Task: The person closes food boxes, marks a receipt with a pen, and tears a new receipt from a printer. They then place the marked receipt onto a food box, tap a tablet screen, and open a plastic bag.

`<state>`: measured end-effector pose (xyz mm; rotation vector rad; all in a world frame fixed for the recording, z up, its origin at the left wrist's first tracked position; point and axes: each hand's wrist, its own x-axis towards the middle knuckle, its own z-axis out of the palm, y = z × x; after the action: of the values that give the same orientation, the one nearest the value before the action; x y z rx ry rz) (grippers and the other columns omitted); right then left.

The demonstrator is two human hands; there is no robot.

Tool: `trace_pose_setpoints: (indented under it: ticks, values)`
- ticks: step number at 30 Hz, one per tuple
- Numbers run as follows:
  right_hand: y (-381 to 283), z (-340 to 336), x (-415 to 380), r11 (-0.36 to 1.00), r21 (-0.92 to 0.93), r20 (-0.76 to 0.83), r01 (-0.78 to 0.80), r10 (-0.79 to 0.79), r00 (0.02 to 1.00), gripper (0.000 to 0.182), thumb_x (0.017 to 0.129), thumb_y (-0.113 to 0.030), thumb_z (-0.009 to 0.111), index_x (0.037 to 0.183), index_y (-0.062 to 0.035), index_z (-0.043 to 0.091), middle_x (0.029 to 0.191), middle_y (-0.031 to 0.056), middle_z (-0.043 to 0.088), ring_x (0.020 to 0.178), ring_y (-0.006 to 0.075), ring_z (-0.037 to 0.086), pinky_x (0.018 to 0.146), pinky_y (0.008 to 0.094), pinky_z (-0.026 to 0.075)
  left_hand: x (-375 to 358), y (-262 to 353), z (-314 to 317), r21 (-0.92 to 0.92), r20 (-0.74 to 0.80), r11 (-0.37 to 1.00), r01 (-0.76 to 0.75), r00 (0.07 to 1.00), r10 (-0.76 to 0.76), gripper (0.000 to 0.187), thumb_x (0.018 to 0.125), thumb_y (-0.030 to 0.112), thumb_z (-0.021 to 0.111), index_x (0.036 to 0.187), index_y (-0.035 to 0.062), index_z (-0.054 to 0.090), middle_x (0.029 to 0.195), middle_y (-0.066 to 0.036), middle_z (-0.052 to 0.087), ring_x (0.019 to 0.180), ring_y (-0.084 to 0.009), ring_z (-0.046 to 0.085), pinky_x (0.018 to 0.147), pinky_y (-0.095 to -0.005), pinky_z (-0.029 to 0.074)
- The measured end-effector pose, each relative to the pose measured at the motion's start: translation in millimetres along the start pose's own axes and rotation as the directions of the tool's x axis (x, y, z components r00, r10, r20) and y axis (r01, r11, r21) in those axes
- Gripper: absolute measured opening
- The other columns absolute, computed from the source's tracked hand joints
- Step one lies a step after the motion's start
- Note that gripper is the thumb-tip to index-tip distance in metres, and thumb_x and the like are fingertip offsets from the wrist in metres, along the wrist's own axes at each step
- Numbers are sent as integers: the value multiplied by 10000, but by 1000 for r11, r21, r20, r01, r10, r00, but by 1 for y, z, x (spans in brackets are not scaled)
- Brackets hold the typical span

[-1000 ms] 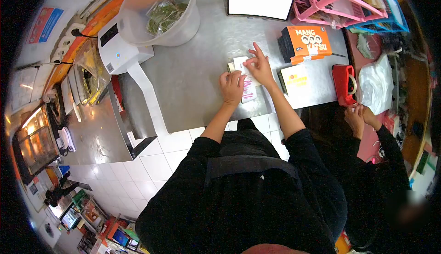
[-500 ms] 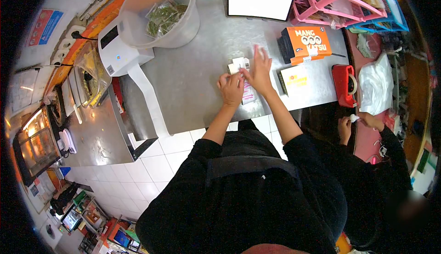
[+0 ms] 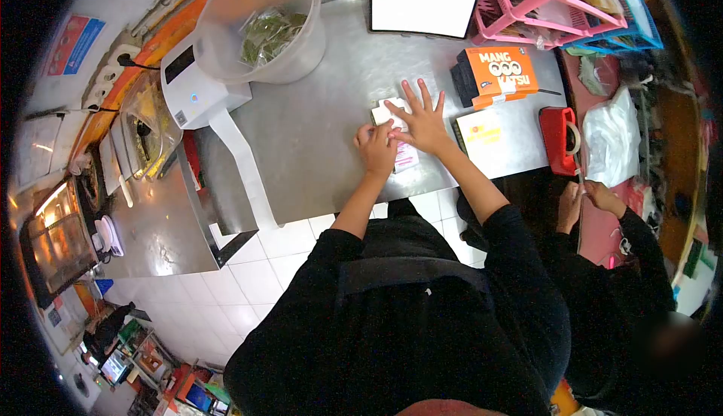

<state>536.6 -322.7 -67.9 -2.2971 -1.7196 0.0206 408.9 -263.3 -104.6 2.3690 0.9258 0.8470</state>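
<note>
On the steel counter, just in front of my body, lies a small flat white piece with pink print (image 3: 405, 158), which looks like a box or packet with a pale label on its upper part. My left hand (image 3: 376, 149) is at its left edge, with the fingers curled against it. Over its upper right part lies my right hand (image 3: 425, 124), fingers spread wide and thumb pointing toward the left fingers. Both hands hide much of the piece. Right of my right hand is a white-topped box with yellow print (image 3: 483, 134).
An orange box (image 3: 501, 70), a red tape dispenser (image 3: 559, 141) and a lit tablet (image 3: 422, 6) are on the counter. A label printer (image 3: 197, 88) trails a paper strip beside a clear tub (image 3: 309, 47). At right, a co-worker's hands (image 3: 587, 199) are close to the dispenser.
My right hand's fingers have spread wider and its palm covers more of the printed piece. My left hand stays at its edge. The co-worker's hands have come closer together by the dispenser.
</note>
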Motion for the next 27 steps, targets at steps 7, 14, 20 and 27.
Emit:
trace_pose_setpoints:
  ticks: [7,14,20,27]
  values:
    - [14,-10,25,983,182,275,-24,-28,961,735,517,-645,631,1137,-261,532,1363,113,280,1303,371,41,879,734,78,-6,-5,6,-13,-37,1000,-6,999,5,277,640,137,639,912,179,620,825,19,601,881,-205,458,789,-368,317]
    - [21,-42,120,994,-17,901,-111,63,430,776,604,-590,639,1148,-57,493,1049,184,562,1025,347,512,822,492,416,8,9,-18,-90,52,996,6,999,-1,184,718,170,629,892,119,604,890,-25,612,895,-242,461,808,-382,322]
    - [36,-6,163,942,221,-61,-251,270,961,794,769,-356,587,1363,-135,108,897,166,600,716,339,590,628,410,474,-19,-39,-40,-138,-94,980,146,983,-159,419,764,197,591,1095,-9,439,1231,-204,406,1153,-350,363,963,-435,259]
    - [30,-18,206,923,13,22,-384,384,923,914,749,-485,568,1380,-165,-11,659,118,605,536,276,590,470,376,464,-36,-47,-47,359,-60,902,242,970,-236,479,793,309,545,1141,5,419,1242,-182,388,1209,-333,305,956,-458,236]
